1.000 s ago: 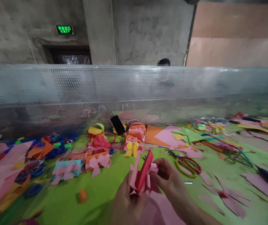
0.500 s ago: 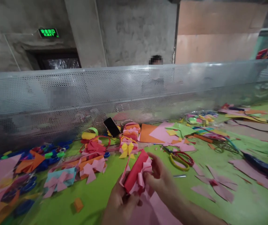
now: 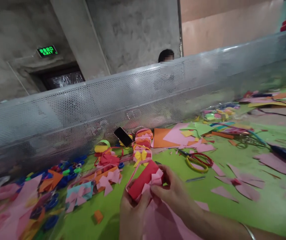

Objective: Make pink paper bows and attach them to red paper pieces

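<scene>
A small red paper bag (image 3: pixel 142 180) with a thin pink paper handle is held up over the green table, just in front of me. From the lower left, my left hand (image 3: pixel 134 208) is closed around its bottom end. The fingers of my right hand (image 3: pixel 171 188) pinch a pink paper bow (image 3: pixel 156 177) against the bag's right side; the fingertips behind it are hidden. Below both hands lies a pink paper sheet (image 3: pixel 167 221). Finished-looking paper bags with bows, among them a blue one (image 3: pixel 86 192) and one with a yellow bow (image 3: pixel 140 156), lie beyond and to the left.
Red-and-yellow-handled scissors (image 3: pixel 199 161) lie to the right, near cut pink petals (image 3: pixel 249 186). A phone (image 3: pixel 123 136) leans near the perforated metal divider (image 3: pixel 123 90), behind which a person (image 3: pixel 166 71) sits. Blue scissors handles (image 3: pixel 51 201) and pink sheets (image 3: pixel 24 196) crowd the left.
My view has tilted, so the divider now slopes up to the right. The red bag has turned to show more of its broad face. Both hands keep hold of it.
</scene>
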`<move>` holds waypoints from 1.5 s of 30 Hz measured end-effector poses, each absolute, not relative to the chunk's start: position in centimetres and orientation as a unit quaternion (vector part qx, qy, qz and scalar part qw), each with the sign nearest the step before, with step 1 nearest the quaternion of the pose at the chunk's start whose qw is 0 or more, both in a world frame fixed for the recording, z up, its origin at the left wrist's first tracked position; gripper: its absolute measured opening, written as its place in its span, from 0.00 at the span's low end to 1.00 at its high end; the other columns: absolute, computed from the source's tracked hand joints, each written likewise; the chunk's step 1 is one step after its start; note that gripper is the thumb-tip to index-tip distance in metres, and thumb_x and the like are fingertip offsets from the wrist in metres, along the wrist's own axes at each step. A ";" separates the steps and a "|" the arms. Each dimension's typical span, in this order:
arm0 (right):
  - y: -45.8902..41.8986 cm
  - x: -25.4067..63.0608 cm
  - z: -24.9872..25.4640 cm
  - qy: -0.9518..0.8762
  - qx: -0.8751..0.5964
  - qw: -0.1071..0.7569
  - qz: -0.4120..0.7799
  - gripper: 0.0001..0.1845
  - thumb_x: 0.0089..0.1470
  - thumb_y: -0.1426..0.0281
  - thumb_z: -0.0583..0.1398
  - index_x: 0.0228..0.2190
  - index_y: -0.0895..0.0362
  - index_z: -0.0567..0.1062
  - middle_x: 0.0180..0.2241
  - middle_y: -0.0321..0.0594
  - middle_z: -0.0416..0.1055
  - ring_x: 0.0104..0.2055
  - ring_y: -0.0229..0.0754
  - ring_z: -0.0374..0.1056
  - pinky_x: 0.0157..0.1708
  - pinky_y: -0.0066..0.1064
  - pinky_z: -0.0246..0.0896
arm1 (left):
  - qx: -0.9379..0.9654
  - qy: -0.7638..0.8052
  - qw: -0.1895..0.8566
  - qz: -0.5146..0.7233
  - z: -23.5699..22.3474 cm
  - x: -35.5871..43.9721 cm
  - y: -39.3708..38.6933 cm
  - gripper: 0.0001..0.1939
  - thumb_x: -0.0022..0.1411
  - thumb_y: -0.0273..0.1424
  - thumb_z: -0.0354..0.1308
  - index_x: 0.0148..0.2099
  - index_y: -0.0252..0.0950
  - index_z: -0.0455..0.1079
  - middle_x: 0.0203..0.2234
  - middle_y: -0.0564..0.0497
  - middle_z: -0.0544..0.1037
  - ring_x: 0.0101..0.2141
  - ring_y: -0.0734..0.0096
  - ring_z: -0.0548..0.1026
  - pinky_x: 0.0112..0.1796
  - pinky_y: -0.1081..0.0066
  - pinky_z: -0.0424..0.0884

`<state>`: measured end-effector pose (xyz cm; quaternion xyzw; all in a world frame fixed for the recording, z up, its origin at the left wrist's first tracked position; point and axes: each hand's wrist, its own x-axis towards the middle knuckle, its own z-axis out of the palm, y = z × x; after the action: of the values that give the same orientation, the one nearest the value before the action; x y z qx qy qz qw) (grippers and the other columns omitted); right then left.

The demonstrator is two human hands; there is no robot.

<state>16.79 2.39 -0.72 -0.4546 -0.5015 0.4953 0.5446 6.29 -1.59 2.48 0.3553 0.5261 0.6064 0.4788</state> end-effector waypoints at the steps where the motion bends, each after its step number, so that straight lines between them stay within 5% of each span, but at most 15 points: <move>1: 2.4 16.9 -0.7 -0.504 -0.452 0.541 0.499 0.28 0.38 0.73 0.60 0.46 0.60 0.65 0.34 0.41 0.71 0.34 0.44 0.67 0.33 0.33 0.65 | 0.358 0.521 0.478 0.610 2.5 6.4 -1.7 0.23 0.44 0.30 0.65 0.45 0.35 0.69 0.36 0.47 0.79 0.40 0.60 0.76 0.42 0.66 0.73; 16: 2.8 17.7 -0.3 -0.485 -0.452 0.542 0.517 0.29 0.38 0.69 0.62 0.45 0.61 0.66 0.36 0.43 0.73 0.37 0.46 0.69 0.38 0.36 0.65 | 0.383 0.481 0.475 0.630 1.6 6.6 -1.8 0.27 0.41 0.24 0.63 0.47 0.35 0.69 0.39 0.46 0.78 0.41 0.59 0.76 0.41 0.68 0.72; 25: 3.5 18.0 -1.6 -0.452 -0.421 0.512 0.596 0.39 0.32 0.66 0.66 0.49 0.60 0.64 0.32 0.37 0.69 0.35 0.41 0.66 0.33 0.30 0.63 | 0.301 0.527 0.505 0.614 1.3 2.7 0.3 0.30 0.40 0.18 0.63 0.49 0.36 0.66 0.35 0.48 0.79 0.35 0.68 0.77 0.37 0.72 0.71; 29: 4.2 18.1 -3.4 -0.435 -0.439 0.493 0.613 0.31 0.35 0.63 0.65 0.44 0.57 0.67 0.27 0.33 0.68 0.27 0.36 0.62 0.23 0.26 0.58 | 0.292 0.593 0.452 0.599 0.5 0.1 1.8 0.25 0.41 0.17 0.63 0.44 0.35 0.67 0.27 0.51 0.77 0.27 0.72 0.76 0.26 0.77 0.68; 35: 4.4 18.8 -3.4 -0.468 -0.449 0.486 0.586 0.18 0.36 0.59 0.63 0.30 0.56 0.72 0.25 0.34 0.65 0.27 0.35 0.60 0.22 0.25 0.56 | 0.285 0.583 0.393 0.652 0.5 -1.9 2.0 0.17 0.42 0.18 0.64 0.37 0.33 0.68 0.24 0.54 0.75 0.21 0.80 0.71 0.21 0.80 0.62; 39: 4.1 19.4 -1.9 -0.515 -0.405 0.462 0.598 0.14 0.35 0.60 0.63 0.17 0.56 0.66 0.17 0.31 0.58 0.20 0.31 0.52 0.20 0.24 0.49 | 0.296 0.557 0.386 0.673 1.2 -1.9 1.7 0.12 0.44 0.19 0.63 0.34 0.34 0.69 0.23 0.54 0.75 0.22 0.81 0.71 0.21 0.82 0.63; 45: 4.3 20.7 -0.1 -0.521 -0.360 0.440 0.637 0.16 0.36 0.64 0.58 0.14 0.55 0.54 0.13 0.25 0.46 0.15 0.28 0.40 0.16 0.23 0.37 | 0.305 0.518 0.408 0.687 1.6 -1.0 1.5 0.09 0.45 0.17 0.62 0.30 0.33 0.70 0.23 0.52 0.76 0.22 0.80 0.71 0.24 0.80 0.67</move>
<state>20.67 4.31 -0.11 -0.3596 -0.5209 0.6372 0.4397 -1.02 1.52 1.62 0.3051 0.5181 0.6869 0.4082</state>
